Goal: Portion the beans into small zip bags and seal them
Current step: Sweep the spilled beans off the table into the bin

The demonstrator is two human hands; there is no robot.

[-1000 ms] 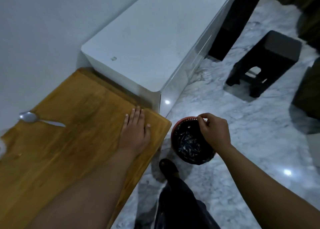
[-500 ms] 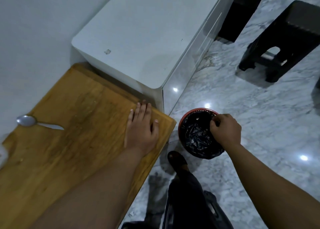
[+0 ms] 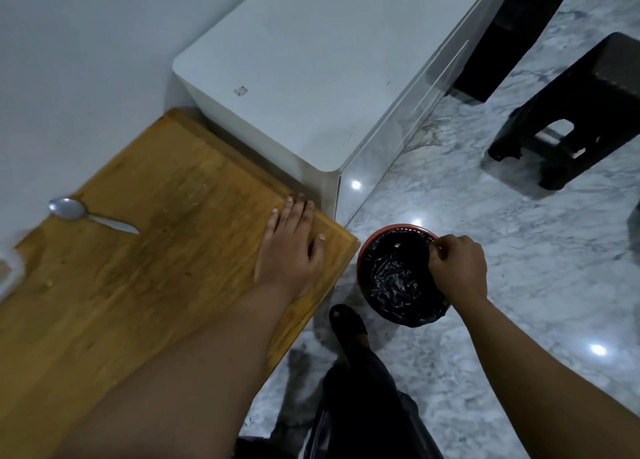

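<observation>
My left hand [image 3: 291,250] lies flat, fingers straight, on the wooden table [image 3: 145,285] near its right corner. My right hand [image 3: 457,268] hovers over a red-rimmed waste bin [image 3: 391,230] lined with a black bag [image 3: 394,285]. Its fingers are curled with the tips together at the bin's far rim. I cannot make out anything between them. A small white scrap [image 3: 398,245] lies inside the bin. A metal spoon [image 3: 83,214] rests on the table at the left. No beans show.
A blurred pale object [image 3: 8,271] sits at the table's left edge. A white cabinet [image 3: 311,77] stands behind the table. On the marble floor [image 3: 519,302] are a dark stool [image 3: 581,112] and my dark-clad leg and foot [image 3: 349,327] beside the bin.
My right hand has shifted from above the bin's near left rim to its far right rim and sunk lower. The left hand stays flat on the table. The camera has tilted.
</observation>
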